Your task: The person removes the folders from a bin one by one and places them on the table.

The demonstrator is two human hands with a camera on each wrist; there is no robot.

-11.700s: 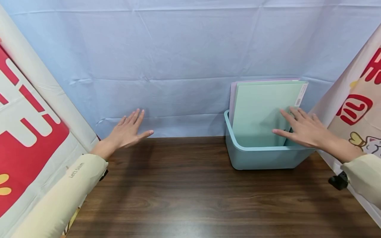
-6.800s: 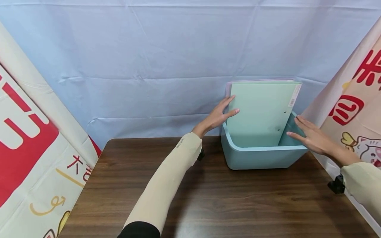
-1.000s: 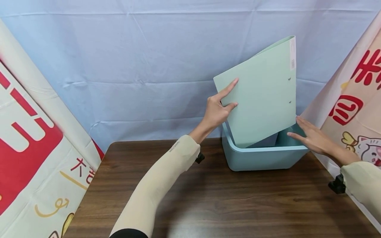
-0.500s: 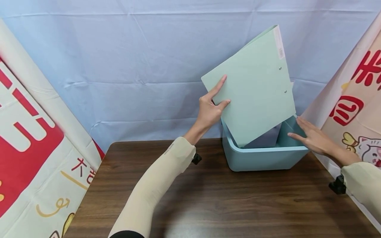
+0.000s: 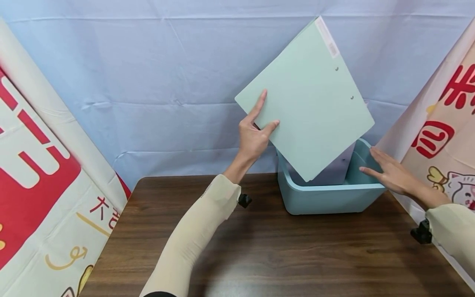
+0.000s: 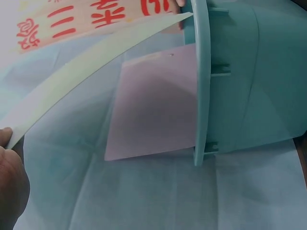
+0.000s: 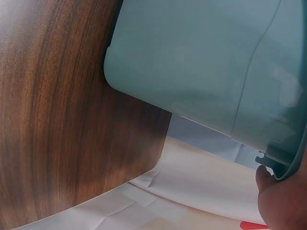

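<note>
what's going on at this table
A person's left hand grips a mint-green file folder by its edge, holding it tilted with its lowest corner at the mouth of a blue-green plastic bin. The right hand, fingers extended, rests at the bin's right end. A lilac folder stands in the bin behind the green one. The bin sits on a wood-grain table.
</note>
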